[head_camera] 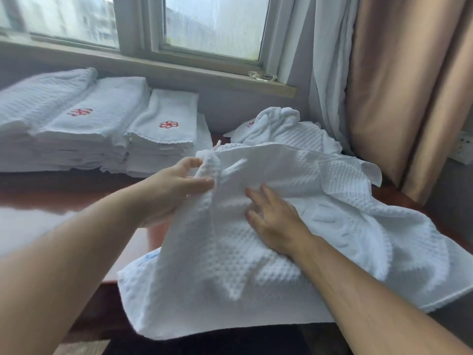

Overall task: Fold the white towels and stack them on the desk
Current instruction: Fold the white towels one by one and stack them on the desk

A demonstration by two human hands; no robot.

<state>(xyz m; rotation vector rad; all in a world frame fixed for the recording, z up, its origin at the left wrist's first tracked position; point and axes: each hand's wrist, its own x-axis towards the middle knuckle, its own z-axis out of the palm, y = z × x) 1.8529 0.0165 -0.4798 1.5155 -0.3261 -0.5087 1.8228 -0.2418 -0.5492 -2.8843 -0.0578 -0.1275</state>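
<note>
Head view. Waffle-textured white towel (230,265) lying rumpled across the near edge of the reddish-brown desk (64,193), front hem hanging past that edge. Left hand (176,185) at the towel's upper left, fingers and thumb curled round a bunched fold, holding it raised off the surface. Right hand (273,221) flat on the middle of the cloth, fingers straight and slightly spread, pressing down. Folded towels (161,131) with red emblems, stacked neatly at far left beneath the window (215,24). Crumpled unfolded towels (286,129) heaped just behind the spread towel, beside the curtain (399,85).
</note>
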